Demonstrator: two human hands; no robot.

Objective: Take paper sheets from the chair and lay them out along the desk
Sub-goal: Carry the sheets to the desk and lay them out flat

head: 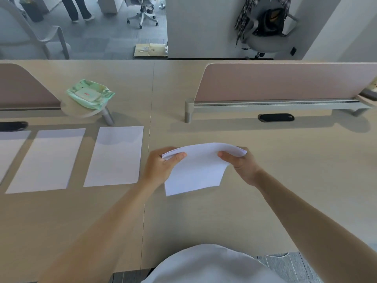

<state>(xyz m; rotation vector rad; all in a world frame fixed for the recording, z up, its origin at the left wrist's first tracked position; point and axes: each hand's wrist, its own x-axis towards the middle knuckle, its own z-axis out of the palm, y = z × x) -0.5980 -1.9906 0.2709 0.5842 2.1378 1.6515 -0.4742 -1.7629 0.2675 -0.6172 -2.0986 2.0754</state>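
Both hands are holding a thin stack of paper sheets [197, 170] low over the desk [265, 201]: the left hand [163, 166] is pinching the far left corner, thumb on top, and the right hand [242, 166] is pinching the far right corner likewise, so the stack is bowing upward between the two grips. Likely fault: the edges are fanning at the left grip, so several sheets may be drawn off together, or the loose near edge, drooping below both grips, may drag and crease. Left of the left grip, laid sheets are lying flat side by side: the nearest sheet [115, 158] just beside that hand, a second sheet [49, 160], a third sheet [10, 148] cut by the frame. Beyond them a green wipes pack [90, 94] is sitting on a round shelf; beyond the right grip a pink divider [285, 82] is standing
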